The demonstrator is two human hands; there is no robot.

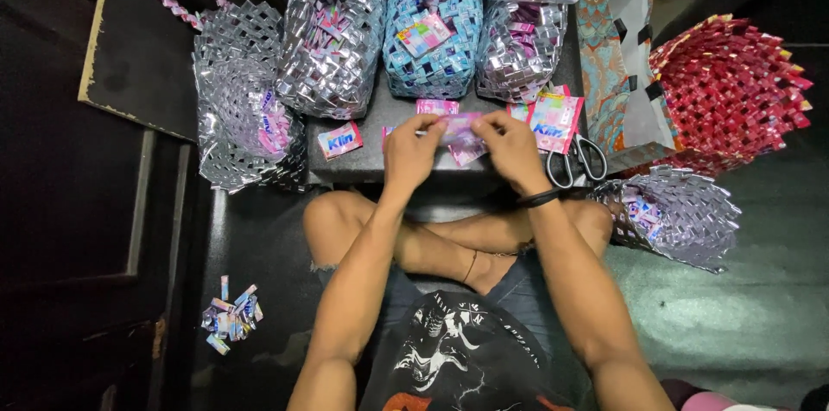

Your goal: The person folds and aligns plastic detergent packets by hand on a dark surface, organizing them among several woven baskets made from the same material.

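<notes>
Both hands, left hand (pixel 413 152) and right hand (pixel 511 148), pinch one pink wrapper strip (pixel 458 128) between closed fingers, with scissors (pixel 577 161) just beside.

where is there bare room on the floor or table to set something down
The dark floor below the silver basket at right is bare, as is the floor between the small wrapper pile and the person's knee. The low table is crowded: baskets line its back, scissors lie at right, and both hands, left and right, hold a pink wrapper.
</notes>
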